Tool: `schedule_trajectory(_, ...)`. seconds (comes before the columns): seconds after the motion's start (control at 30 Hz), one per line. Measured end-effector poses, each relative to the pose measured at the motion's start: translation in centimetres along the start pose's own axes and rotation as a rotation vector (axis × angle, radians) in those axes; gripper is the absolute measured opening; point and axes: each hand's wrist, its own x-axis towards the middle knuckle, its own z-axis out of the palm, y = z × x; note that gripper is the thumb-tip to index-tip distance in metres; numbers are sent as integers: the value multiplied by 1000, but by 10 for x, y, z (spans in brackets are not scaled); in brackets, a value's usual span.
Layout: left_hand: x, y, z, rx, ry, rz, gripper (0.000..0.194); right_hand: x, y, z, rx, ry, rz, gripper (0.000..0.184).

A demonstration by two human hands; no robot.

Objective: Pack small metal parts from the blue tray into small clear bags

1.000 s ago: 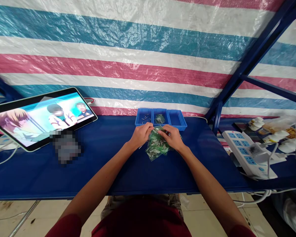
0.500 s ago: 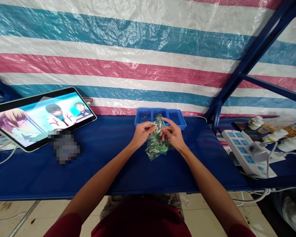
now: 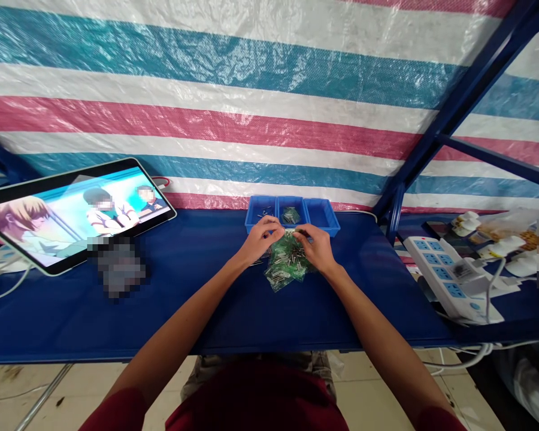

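Observation:
My left hand and my right hand are closed with thumb and fingers pinched. Between them they hold the edges of a small clear plastic bag, which is narrow and partly covered by the fingers. Just beneath lies a pile of green-tinted plastic bags with small metal pieces like screws among them. Behind my hands stand three blue bins side by side. Loose metal pins or screws lie in the left one, and a green-tinted bag in the middle one.
To the left a tablet leans at an angle, with a blurred-out object before it. A white power strip with plugs and cables sits to the right. A blue frame post and a striped sheet stand behind the blue table.
The held bag stood up in front of the middle bin before. Now it is lower and flatter between my fingers, and the bag in that bin shows. My right fingers have curled in.

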Motion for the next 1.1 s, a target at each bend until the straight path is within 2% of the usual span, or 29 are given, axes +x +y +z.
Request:
schedule_trajectory(0.07,-1,2,-1,105,-26,49,42,-1,-1,0,0,-13,3,15)
schedule_trajectory(0.13,-2,3,0,115,-65,10,40,-1,-3,0,7,19,19,18)
schedule_trajectory(0.23,-4,3,4,-62,-12,-112,32,0,-7,-4,25,74,-12,26)
schedule_trajectory(0.33,-4,0,9,-292,106,-184,43,1,-6,-7,3,-13,-131,35)
schedule_trajectory(0.43,-4,-3,12,-385,128,-202,41,1,-3,-5,-17,-63,-161,34)
schedule_trajectory(0.5,-3,-4,10,-342,112,-187,38,1,-2,-3,4,-34,-104,25)
schedule_trajectory(0.6,-2,-5,7,-190,68,-117,37,0,-4,-3,86,5,71,18)
schedule_trajectory(0.67,-2,-3,4,-172,9,-115,33,0,-5,-5,158,-21,194,24)
schedule_trajectory(0.73,-2,-2,3,-252,-36,-169,32,-1,-6,-8,191,-40,245,30)
schedule_trajectory(0.8,-2,1,1,-362,-50,-227,37,0,-6,-10,181,-33,187,33)
schedule_trajectory(0.9,-2,6,-2,-495,-49,-258,49,2,-6,-10,151,-58,8,37)
schedule_trajectory(0.97,-3,10,-5,-527,-65,-260,49,3,-6,-9,121,-90,-63,32)
schedule_trajectory(1.03,-3,12,-8,-484,-91,-268,42,3,-6,-8,104,-95,-49,22)
schedule_trajectory(1.1,-1,12,-12,-356,-74,-255,33,3,-6,-9,143,-115,62,21)
